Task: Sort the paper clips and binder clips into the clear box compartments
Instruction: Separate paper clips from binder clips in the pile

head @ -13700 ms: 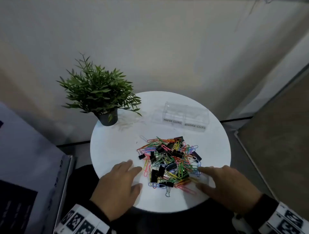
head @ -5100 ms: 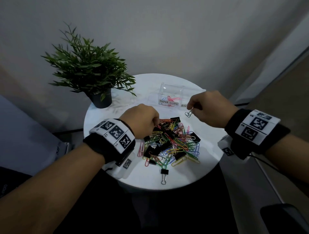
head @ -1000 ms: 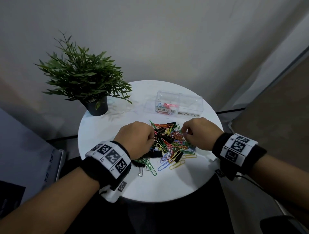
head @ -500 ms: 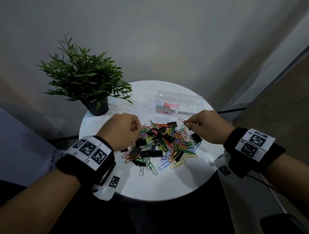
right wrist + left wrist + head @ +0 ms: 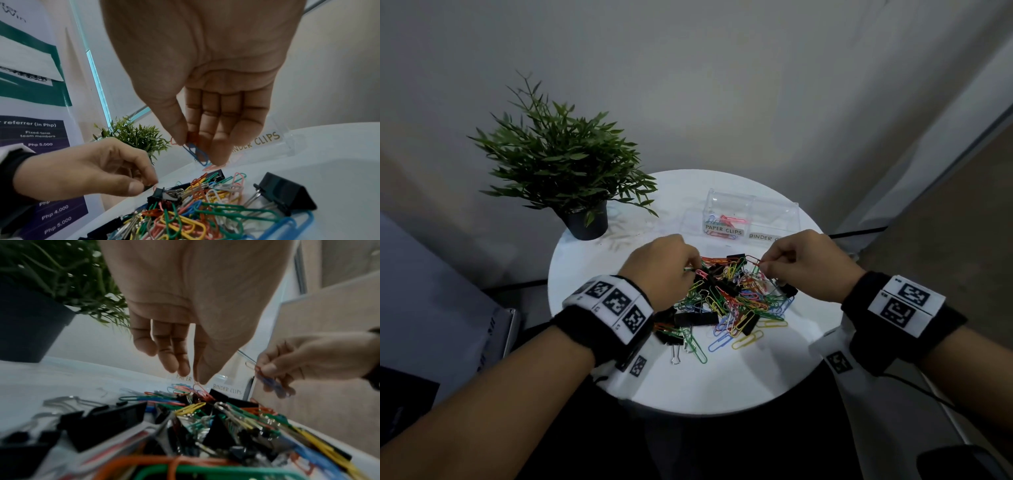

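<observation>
A tangled pile of coloured paper clips and black binder clips point(image 5: 732, 301) lies mid-table. Behind it stands the clear box point(image 5: 774, 205), labelled PAPER CLIPS on the left and BINDER CLIPS on the right. A few paper clips point(image 5: 726, 219) lie in the left compartment. My left hand point(image 5: 693, 269) is at the pile's far-left edge, thumb and forefinger pinched on a paper clip there point(image 5: 151, 186). My right hand point(image 5: 762, 267) hovers over the pile's far-right edge and pinches a red and a blue paper clip point(image 5: 195, 151) above the heap.
A potted green plant point(image 5: 565, 164) stands at the table's back left. The white round table point(image 5: 688, 383) has bare surface toward me. A small binder clip point(image 5: 676, 349) lies loose at the pile's near edge. A printed banner point(image 5: 30, 129) stands to the left.
My left hand has moved right from beside the pile onto its far-left edge. My right hand, which lifted clips out of the pile, stays raised near the box front.
</observation>
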